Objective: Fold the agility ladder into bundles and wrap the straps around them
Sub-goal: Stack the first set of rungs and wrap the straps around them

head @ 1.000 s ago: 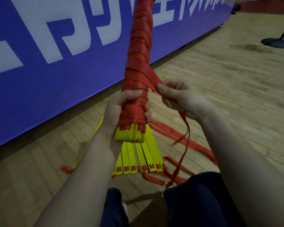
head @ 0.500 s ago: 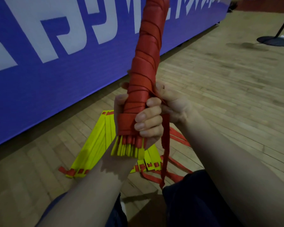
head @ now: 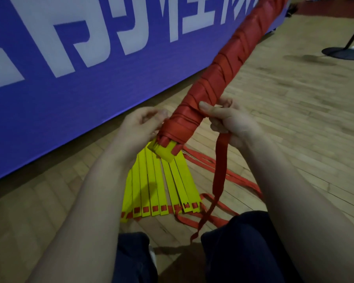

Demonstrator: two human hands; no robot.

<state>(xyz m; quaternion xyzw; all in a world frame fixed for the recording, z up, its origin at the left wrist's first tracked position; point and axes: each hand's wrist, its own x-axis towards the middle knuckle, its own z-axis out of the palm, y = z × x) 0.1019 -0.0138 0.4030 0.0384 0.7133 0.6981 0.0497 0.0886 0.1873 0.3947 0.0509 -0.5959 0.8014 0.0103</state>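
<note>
A long bundle of yellow ladder rungs (head: 229, 56), wrapped in red strap, slants from the middle of the view up to the top right. Its yellow ends (head: 164, 153) stick out at the bottom. My left hand (head: 140, 127) touches the bundle's lower left side, fingers bent against the wrap. My right hand (head: 227, 121) grips the bundle from the right, thumb on top, and the loose red strap tail (head: 219, 170) hangs down from its palm. A second set of yellow rungs (head: 161, 186) lies fanned on the floor below, with red straps (head: 204, 162) trailing right.
A blue banner (head: 74, 68) with white letters stands close along the left and back. Wooden floor (head: 294, 99) stretches to the right. A black stand base (head: 343, 52) sits far right. My dark-trousered knees (head: 243, 248) are at the bottom.
The bundle has tipped from upright to slanting right. My left hand has let go of its full grip and moved to the lower left side; my right hand now holds bundle and strap tail.
</note>
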